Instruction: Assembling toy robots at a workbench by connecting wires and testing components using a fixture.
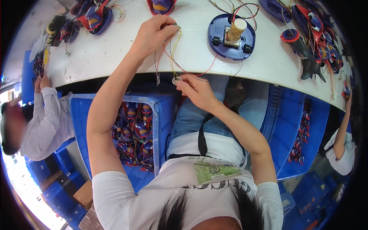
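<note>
Over the white table, my left hand (153, 36) is closed in a pinch on the upper end of a bundle of thin wires (176, 45), yellow, red and black. A small dark green part shows at its fingertips. Lower, near the table's front edge, my right hand (197, 90) pinches a small pale round piece (176, 80) where the yellow wires end. Loose wire ends hang beside it. To the right lies a blue oval plastic base (215, 30) with two black rollers. On its middle stands a tan cylinder with a white top (237, 28); red and black wires run from the base.
Blue and red plastic toy parts (96, 19) with wires lie at the table's far left, more (326, 46) at the right. A black-handled part (301, 48) lies there too. Blue crates (155, 130) holding similar parts stand below the table. A person (46, 122) works at left, another (345, 142) at right.
</note>
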`<state>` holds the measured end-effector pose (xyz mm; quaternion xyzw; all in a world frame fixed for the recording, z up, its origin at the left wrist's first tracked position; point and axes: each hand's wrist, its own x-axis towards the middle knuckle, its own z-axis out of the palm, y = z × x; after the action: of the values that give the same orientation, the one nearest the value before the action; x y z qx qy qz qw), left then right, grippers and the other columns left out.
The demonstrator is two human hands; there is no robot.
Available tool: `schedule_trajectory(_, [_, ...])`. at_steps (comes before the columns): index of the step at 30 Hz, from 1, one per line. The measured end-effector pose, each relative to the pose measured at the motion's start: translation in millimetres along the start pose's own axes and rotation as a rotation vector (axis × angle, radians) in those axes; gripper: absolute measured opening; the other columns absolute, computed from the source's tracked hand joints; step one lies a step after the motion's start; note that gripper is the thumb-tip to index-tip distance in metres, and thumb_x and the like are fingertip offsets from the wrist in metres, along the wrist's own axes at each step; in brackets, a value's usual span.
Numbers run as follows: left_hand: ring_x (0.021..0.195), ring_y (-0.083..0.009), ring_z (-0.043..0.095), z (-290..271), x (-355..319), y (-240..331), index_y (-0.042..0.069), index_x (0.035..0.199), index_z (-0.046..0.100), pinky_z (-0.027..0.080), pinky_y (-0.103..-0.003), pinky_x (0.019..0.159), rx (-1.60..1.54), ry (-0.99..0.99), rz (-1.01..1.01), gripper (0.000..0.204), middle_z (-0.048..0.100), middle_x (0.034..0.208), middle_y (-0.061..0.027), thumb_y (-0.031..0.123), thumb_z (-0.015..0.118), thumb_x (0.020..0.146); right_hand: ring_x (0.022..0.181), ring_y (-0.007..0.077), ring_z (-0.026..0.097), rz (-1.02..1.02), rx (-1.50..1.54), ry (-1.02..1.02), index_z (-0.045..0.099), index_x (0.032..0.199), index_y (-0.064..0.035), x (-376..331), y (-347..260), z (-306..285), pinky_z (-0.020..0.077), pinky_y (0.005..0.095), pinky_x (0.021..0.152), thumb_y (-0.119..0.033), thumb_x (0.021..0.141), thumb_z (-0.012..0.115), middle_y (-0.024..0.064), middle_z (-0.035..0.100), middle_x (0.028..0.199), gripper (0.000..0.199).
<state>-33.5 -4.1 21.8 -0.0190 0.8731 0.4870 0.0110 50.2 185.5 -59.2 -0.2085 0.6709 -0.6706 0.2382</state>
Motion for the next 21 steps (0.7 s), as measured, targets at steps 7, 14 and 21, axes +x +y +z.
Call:
schedule_trajectory(7, [0.072, -0.0097, 0.05, -8, -25, 7, -0.001, 0.106, 0.061, 0.043, -0.02, 0.067, 0.156, 0.022, 0.155, 0.023, 0.062, 0.085, -0.0037, 0.011, 0.064, 0.086, 0.06, 0.0063, 0.05, 0.092, 0.39, 0.043, 0.063, 0.098, 0.0004, -5, -17, 4, 0.0424, 0.0169, 0.056, -0.014, 0.093, 0.059, 0.0026, 0.062, 0.076, 0.016])
schedule_trajectory(14, [0.073, -0.0122, 0.053, -1, -145, 22, -0.005, 0.109, 0.056, 0.046, -0.023, 0.062, 0.101, 0.173, -0.162, 0.026, 0.059, 0.086, -0.0063, 0.006, 0.062, 0.086, 0.059, 0.0057, 0.047, 0.203, 0.482, 0.024, 0.063, 0.095, -0.0009, -15, -37, -1, 0.0399, 0.0163, 0.055, -0.016, 0.092, 0.06, 0.0011, 0.059, 0.075, 0.016])
schedule_trajectory(21, [0.078, -0.0139, 0.059, 26, -147, 16, -0.004, 0.117, 0.054, 0.05, -0.023, 0.07, -0.54, 0.117, -0.433, 0.03, 0.062, 0.095, -0.0082, 0.011, 0.058, 0.091, 0.058, 0.0057, 0.049, 0.163, 0.457, 0.067, 0.064, 0.099, -0.001, -21, -44, -6, 0.0408, 0.0156, 0.054, -0.016, 0.092, 0.061, 0.0029, 0.062, 0.075, 0.017])
